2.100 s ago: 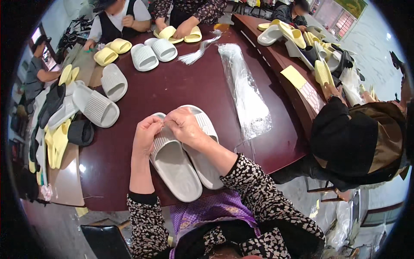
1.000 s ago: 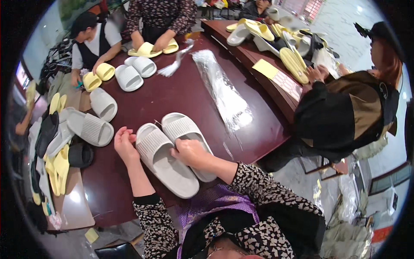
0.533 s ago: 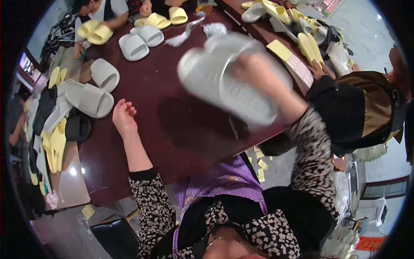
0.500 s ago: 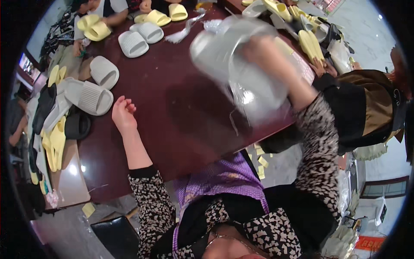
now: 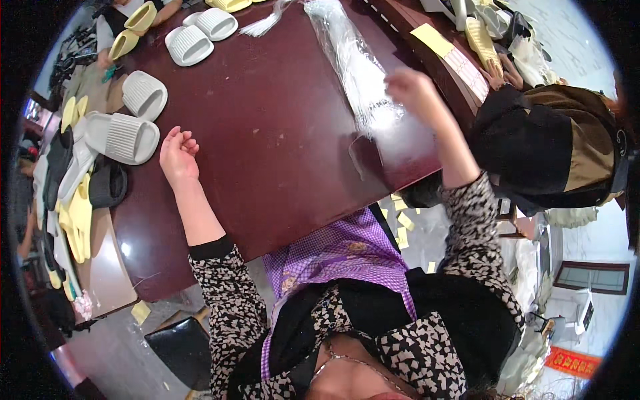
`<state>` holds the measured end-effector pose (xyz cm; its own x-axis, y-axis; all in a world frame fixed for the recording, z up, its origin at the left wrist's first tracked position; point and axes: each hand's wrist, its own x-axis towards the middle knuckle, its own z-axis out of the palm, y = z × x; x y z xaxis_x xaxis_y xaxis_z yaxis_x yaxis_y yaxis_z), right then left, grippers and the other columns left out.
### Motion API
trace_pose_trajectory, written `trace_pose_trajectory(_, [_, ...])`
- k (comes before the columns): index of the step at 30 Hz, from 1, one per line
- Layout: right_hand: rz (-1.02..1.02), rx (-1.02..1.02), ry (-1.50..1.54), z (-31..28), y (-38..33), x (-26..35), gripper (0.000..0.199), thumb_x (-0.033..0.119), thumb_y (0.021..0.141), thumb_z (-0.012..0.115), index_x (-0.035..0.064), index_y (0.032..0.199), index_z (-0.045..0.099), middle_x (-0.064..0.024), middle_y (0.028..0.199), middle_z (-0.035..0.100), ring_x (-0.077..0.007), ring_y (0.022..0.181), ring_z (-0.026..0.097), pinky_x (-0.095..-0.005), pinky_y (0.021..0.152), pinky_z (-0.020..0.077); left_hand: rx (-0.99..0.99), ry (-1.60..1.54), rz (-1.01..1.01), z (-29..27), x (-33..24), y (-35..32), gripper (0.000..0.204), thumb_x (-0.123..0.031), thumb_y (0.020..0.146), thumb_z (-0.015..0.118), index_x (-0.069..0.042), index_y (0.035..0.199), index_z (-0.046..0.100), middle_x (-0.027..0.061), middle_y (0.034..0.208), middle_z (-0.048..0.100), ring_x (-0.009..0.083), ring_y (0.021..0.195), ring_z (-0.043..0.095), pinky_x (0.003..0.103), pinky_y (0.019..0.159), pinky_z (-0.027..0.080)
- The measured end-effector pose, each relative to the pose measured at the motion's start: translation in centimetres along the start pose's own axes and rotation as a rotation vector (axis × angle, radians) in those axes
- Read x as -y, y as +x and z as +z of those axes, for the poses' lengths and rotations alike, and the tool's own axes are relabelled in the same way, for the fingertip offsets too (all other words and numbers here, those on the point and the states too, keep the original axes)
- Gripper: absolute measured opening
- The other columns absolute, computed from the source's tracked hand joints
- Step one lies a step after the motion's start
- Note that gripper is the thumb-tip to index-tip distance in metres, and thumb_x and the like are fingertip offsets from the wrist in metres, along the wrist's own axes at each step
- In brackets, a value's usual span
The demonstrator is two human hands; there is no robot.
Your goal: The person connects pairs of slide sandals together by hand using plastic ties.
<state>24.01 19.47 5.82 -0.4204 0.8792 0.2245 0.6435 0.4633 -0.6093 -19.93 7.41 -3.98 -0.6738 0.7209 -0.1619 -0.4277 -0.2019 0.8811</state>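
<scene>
My left hand (image 5: 179,155) rests on the dark red table (image 5: 267,180) with its fingers loosely bent and nothing in them. A ribbed light grey slipper (image 5: 133,140) lies just beyond it, and another grey slipper (image 5: 145,95) sits farther back. My right hand (image 5: 412,90) is over the table's right side, slightly blurred, with no object visible in it. Beside its fingertips lies a long clear plastic bag (image 5: 350,63) of thin white strands. One loose strand (image 5: 357,163) hangs toward the near edge.
Grey slippers (image 5: 189,45) and yellow slippers (image 5: 140,19) are at the far left, by another person. Mixed slippers pile up at the left edge (image 5: 80,207). On the right are label sheets (image 5: 457,63) and a co-worker in a dark jacket (image 5: 533,147) touching a yellow slipper (image 5: 481,43).
The plastic-wrapped grey slippers that my right hand held are out of view, uncovering the bag of strands. My right hand is now empty-looking; my left has barely moved.
</scene>
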Motion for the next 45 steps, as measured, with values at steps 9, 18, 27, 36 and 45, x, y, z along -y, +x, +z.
trace_pose_trajectory(9, [0.182,-0.221,-0.116,7.6,-8.3,-1.5,0.024,0.011,0.076,0.068,-0.0010,0.095,0.058,-0.0157,0.077,0.064,-0.0253,0.071,0.064,-0.0332,0.066,0.0504,0.071,0.063,-0.035,0.6,0.5,-0.2,0.016,-0.007,0.086,0.054,-0.003,0.102,0.056,0.0074,0.080,0.060,0.0145,0.063,0.055,0.027,0.057,0.044])
trace_pose_trajectory(18, [0.231,-0.246,0.073,7.2,-9.6,-1.4,0.019,0.004,0.077,0.062,-0.0011,0.095,0.057,-0.0157,0.079,0.064,-0.0228,0.074,0.064,-0.0313,0.069,0.0495,0.193,0.269,0.085,3.7,1.0,-4.1,0.017,-0.004,0.084,0.055,-0.002,0.100,0.056,0.0051,0.075,0.060,0.0090,0.057,0.053,0.020,0.053,0.044])
trace_pose_trajectory(27, [0.302,0.151,0.758,4.0,-13.6,2.6,0.010,-0.002,0.079,0.059,0.0020,0.086,0.054,0.0012,0.077,0.055,-0.0066,0.067,0.051,-0.0208,0.060,0.0416,0.924,0.682,0.682,15.3,5.7,-19.2,0.016,-0.004,0.080,0.062,-0.002,0.096,0.063,0.0110,0.099,0.063,0.0236,0.090,0.061,0.033,0.080,0.049])
trace_pose_trajectory(36, [0.107,0.345,1.214,0.7,-14.8,3.1,0.011,0.001,0.080,0.063,0.0026,0.085,0.052,-0.0017,0.076,0.055,-0.0077,0.066,0.049,-0.0209,0.058,0.0393,1.083,0.626,0.593,14.9,8.3,-20.5,0.016,-0.005,0.080,0.062,-0.002,0.095,0.065,0.0110,0.096,0.066,0.0255,0.088,0.063,0.034,0.081,0.049])
trace_pose_trajectory(45, [-0.027,-0.014,0.724,3.7,-7.9,1.1,0.022,0.007,0.087,0.055,-0.0013,0.107,0.054,-0.0133,0.098,0.061,-0.0239,0.091,0.057,-0.0313,0.082,0.0438,0.853,0.318,-0.049,12.4,5.7,-22.2,0.016,-0.011,0.090,0.054,0.001,0.095,0.064,0.0038,0.069,0.063,0.0095,0.066,0.058,0.024,0.063,0.046])
